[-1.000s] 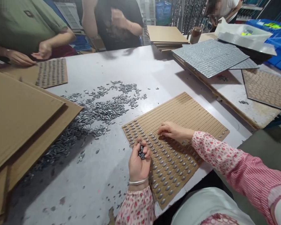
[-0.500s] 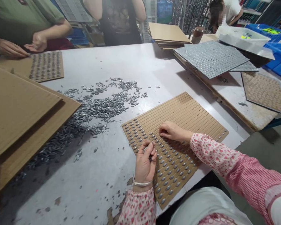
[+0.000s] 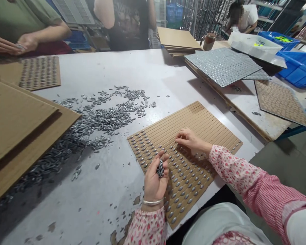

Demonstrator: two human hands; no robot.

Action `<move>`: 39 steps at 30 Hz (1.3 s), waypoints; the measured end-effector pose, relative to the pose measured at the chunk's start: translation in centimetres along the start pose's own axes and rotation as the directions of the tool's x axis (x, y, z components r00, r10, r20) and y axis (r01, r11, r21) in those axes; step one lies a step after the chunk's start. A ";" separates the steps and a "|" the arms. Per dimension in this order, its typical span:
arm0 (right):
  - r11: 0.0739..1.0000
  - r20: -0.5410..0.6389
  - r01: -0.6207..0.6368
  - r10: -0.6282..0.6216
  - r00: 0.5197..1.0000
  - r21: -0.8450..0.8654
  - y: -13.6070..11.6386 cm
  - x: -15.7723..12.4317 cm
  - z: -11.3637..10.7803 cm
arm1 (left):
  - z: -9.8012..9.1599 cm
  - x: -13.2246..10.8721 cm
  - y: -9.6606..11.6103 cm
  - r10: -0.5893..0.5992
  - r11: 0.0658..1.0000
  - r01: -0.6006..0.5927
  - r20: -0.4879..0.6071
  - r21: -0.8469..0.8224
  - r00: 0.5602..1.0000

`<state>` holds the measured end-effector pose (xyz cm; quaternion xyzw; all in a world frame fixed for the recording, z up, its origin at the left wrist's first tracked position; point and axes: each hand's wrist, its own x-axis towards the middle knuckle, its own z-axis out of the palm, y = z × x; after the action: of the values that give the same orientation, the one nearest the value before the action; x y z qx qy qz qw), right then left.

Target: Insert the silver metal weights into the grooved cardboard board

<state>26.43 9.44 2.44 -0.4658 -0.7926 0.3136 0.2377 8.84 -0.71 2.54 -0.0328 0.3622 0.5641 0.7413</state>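
Presently | left hand (image 3: 155,183) at board (image 3: 185,165) edge, cupping pieces (image 3: 160,168) | right hand (image 3: 191,140) mid-board

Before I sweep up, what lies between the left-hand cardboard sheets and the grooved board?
In the head view, loose silvery pieces on the white table.

Dark shirt (image 3: 130,39) — blurred chest print (image 3: 129,13), no readable text

My L hand (image 3: 156,180): slvr bangle (image 3: 153,203) at wrist. L sleeve (image 3: 146,226) & R sleeve (image 3: 231,166): wht w/ pink-red print, ends gathered. R upper sleeve (image 3: 269,192) pink, thin stripes. Pale garment (image 3: 216,221) w/ reddish patterned patch (image 3: 232,239).
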 end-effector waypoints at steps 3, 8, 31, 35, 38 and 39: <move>0.985 -0.005 -0.018 0.018 1.000 -0.169 1.0 -0.2 0.2 | -0.2 0.1 0.1 -0.048 0.997 0.051 0.070 -0.052 0.996; 0.953 -0.030 -0.026 0.018 0.999 -0.303 1.0 -0.6 1.3 | -0.4 0.2 0.1 -0.073 0.986 0.096 0.155 -0.140 0.985; 0.947 0.196 0.318 -0.319 0.927 0.037 -4.5 0.2 1.9 | 0.1 0.5 -0.4 0.103 0.993 -0.101 0.037 -0.057 0.994; 0.955 0.149 0.244 -0.269 0.952 0.169 -4.5 0.1 1.7 | 0.2 0.5 -0.4 0.083 0.995 -0.080 0.064 -0.059 0.994; 0.939 0.059 0.070 -0.096 0.994 0.336 -3.7 0.3 1.9 | -0.1 0.4 -0.3 0.085 0.996 -0.086 0.045 0.015 0.995; 0.929 0.040 0.010 -0.027 0.999 0.370 -3.2 0.5 1.9 | -0.3 0.3 -0.2 0.087 0.995 -0.088 0.038 0.040 0.996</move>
<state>23.04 8.13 3.45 -0.3980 -0.7290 0.4651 0.3063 8.92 -0.63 2.05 0.0086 0.3614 0.5888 0.7229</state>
